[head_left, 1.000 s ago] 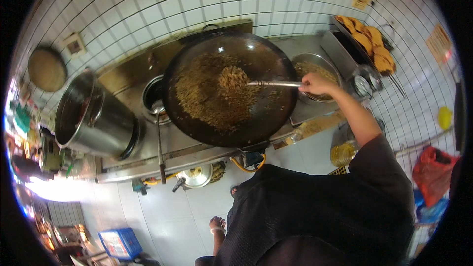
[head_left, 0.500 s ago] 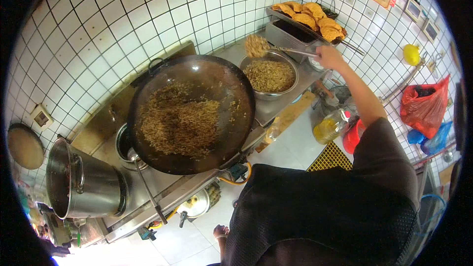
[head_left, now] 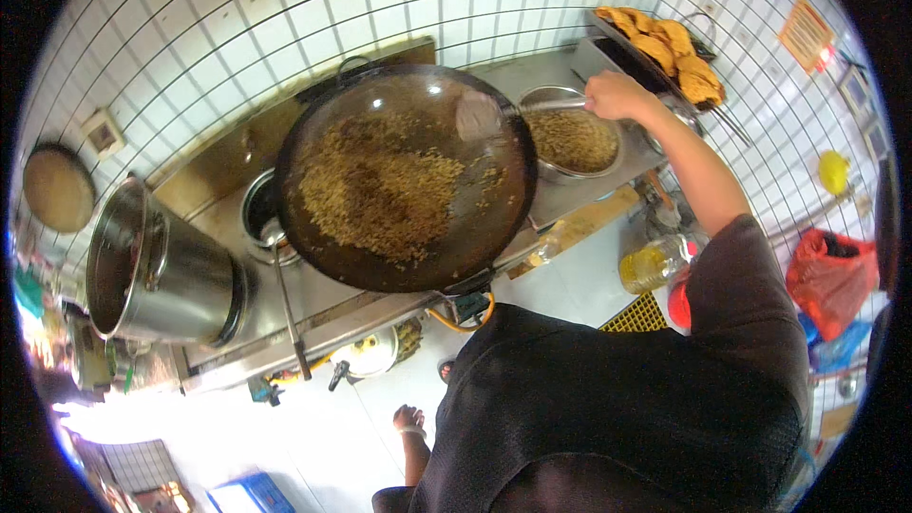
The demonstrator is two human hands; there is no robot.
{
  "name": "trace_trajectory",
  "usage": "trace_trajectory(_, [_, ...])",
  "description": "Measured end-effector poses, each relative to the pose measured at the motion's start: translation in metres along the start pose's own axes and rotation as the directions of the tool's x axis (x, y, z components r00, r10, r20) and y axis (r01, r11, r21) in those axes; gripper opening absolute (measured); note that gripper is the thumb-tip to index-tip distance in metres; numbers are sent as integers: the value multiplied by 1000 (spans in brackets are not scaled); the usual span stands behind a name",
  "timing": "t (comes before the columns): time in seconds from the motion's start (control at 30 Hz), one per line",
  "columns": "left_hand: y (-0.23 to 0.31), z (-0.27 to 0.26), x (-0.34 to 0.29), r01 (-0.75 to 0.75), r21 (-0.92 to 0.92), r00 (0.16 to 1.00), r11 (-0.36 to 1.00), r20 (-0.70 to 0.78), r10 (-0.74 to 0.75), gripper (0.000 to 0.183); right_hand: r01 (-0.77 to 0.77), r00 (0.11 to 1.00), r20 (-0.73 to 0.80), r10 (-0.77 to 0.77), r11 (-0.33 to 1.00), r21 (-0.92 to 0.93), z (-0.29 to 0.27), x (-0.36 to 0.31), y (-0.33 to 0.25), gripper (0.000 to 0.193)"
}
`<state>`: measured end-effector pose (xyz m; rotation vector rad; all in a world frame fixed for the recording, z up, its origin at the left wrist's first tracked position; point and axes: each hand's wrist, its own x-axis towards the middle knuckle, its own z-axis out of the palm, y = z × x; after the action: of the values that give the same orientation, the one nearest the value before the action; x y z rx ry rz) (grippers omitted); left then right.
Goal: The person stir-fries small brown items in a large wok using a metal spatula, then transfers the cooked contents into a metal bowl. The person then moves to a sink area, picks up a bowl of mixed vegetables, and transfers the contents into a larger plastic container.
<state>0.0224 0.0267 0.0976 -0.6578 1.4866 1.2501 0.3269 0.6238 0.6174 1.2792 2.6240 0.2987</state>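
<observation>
My right hand [head_left: 617, 95] is closed around the handle of a wok spatula [head_left: 480, 119]. Its pale, blurred blade lies over the right inner side of a large black wok [head_left: 404, 275], with no heap of food on it. Brown, finely chopped food [head_left: 380, 190] covers the wok's left and middle part. Under the spatula's handle stands a steel bowl [head_left: 616, 160] of similar chopped food [head_left: 575, 141]. My left hand [head_left: 408, 418] hangs low beside my body, away from the stove, its fingers loosely curled and slightly apart with nothing seen in them.
Left of the wok are a steel pot with a ladle [head_left: 290, 309] and a tall stockpot [head_left: 185, 275]. Golden fried pieces [head_left: 665, 43] fill a tray at the back right. An oil bottle [head_left: 655, 264] and a yellow grate [head_left: 636, 314] are on the floor.
My right hand has brought the spatula left from above the bowl to the wok. The heap of food on its blade is gone. The whole view has shifted; my left hand still hangs low.
</observation>
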Motion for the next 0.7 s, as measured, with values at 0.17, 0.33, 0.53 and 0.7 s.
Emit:
trace_trajectory(0.17, [-5, 15, -74, -156, -153, 985, 976, -100, 141, 28, -134, 866, 497, 54, 983, 126, -2, 84, -58, 22])
trace_trajectory(0.33, [-93, -31, -71, -32, -289, 976, 957, -213, -31, 25, -194, 884, 450, -130, 773, 604, 125, 122, -132, 25])
trace_trajectory(0.53, [-204, -94, -68, 91, -209, 930, 974, -332, -158, 9, -136, 953, 300, -41, 825, 548, 121, 76, -144, 28])
trace_trajectory(0.7, [-188, -109, -16, 47, -304, 998, 951, -12, -53, 10, -200, 948, 317, -26, 727, 657, 107, 46, -94, 22])
